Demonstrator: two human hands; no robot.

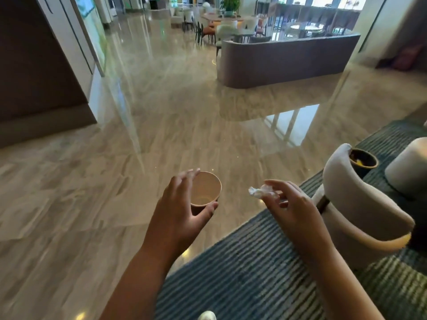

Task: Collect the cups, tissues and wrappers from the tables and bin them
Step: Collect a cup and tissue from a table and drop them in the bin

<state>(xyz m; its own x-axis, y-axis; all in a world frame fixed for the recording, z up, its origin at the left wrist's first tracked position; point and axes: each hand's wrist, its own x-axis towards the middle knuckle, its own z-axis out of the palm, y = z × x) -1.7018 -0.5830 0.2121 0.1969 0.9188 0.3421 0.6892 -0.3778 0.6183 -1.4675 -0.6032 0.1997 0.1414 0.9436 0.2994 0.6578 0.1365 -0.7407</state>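
Carrying to the bin is judged the step: the paper cup (pixel 205 189) is held upright between thumb and fingers of the left hand (pixel 182 211), over the floor (pixel 92 181) by the rug's (pixel 242 273) edge; the tissue (pixel 260 191) is pinched by the right hand (pixel 288 209). The cup should be kept level.

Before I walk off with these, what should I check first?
1. Grip on the brown paper cup: ok, the left hand holds it between thumb and fingers.
2. Cup empty: ok, only a faint ring shows at its bottom.
3. Hold on the crumpled white tissue: ok, pinched by the right hand.
4. Bin found: cannot tell. A dark round container with something yellow inside stands behind the beige armchair.
5. Way across the glossy stone floor: ok, no obstacle shows nearby.
6. Tables cleared: cannot tell, the far ones are too small to read.
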